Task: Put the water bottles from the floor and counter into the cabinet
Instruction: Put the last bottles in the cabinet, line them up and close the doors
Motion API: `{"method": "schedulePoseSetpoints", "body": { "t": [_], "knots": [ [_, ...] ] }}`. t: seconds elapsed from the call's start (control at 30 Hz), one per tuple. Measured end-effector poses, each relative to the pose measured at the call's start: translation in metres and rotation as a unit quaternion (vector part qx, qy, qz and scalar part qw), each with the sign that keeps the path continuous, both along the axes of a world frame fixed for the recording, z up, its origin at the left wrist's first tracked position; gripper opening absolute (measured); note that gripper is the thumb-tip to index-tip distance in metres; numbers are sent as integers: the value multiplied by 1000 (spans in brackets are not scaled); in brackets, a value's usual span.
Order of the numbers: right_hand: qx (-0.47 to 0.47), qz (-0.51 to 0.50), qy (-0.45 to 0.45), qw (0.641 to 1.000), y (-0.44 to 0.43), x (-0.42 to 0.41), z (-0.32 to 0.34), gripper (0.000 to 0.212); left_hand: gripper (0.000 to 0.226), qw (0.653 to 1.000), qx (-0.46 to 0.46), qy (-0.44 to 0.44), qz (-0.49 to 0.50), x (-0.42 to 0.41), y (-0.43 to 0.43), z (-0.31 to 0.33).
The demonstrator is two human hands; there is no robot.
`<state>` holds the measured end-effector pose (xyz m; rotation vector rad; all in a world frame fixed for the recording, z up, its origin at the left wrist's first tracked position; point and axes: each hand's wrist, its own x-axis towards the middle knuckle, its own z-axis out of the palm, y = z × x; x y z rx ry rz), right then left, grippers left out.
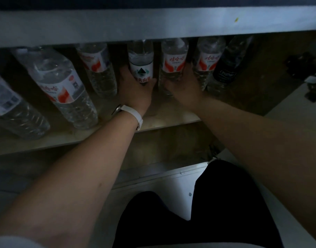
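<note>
While my left hand (135, 90) grips the green-label bottle (140, 68), my right hand (184, 88) wraps a red-label bottle (173, 61). Left and right crowd other bottles (98, 68).

The pale ledge (153, 24) hides every top of the bottles (173, 61) from us. The leftmost bottle (8, 108) runs off the left edge of view, and we cannot name the blurred dark object (300, 67) at far right.
</note>
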<state>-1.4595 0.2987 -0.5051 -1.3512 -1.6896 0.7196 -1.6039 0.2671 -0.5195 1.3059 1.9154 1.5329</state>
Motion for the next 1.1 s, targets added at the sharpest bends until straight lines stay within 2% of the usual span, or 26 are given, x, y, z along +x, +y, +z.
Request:
{"method": "schedulePoseSetpoints", "body": {
  "t": [0.17,0.23,0.27,0.3,0.4,0.47,0.63,0.77,0.93,1.03,1.1],
  "knots": [
    [-42,26,46,998,-22,11,8,43,61,997,-39,32,-51,-5,-37,6],
    [-34,33,39,998,-35,16,11,25,57,994,-56,75,-53,-8,-59,9],
    [-27,33,31,999,-41,18,12,23,58,991,-58,111,-46,-9,-71,11],
    [-19,37,17,999,-48,18,12,23,59,987,-61,146,-35,-11,-84,12],
    [-9,53,-36,998,-67,10,16,52,61,974,-74,214,-6,-20,-117,13],
    [1,69,-59,996,-78,0,17,54,59,970,-82,230,21,-29,-134,14],
    [-2,116,-98,988,-97,-30,17,60,49,968,-69,220,96,-52,-167,18],
    [4,130,-108,986,-99,-59,22,64,57,974,-46,164,150,-70,-172,21],
    [-13,146,-94,985,-89,-92,29,63,68,990,-20,50,134,-92,-155,21],
    [-19,143,-98,985,-81,-117,31,60,69,991,-10,29,131,-97,-149,21],
    [-20,137,-89,986,-76,-133,30,68,68,992,-10,20,124,-100,-145,20]
  ]
}}
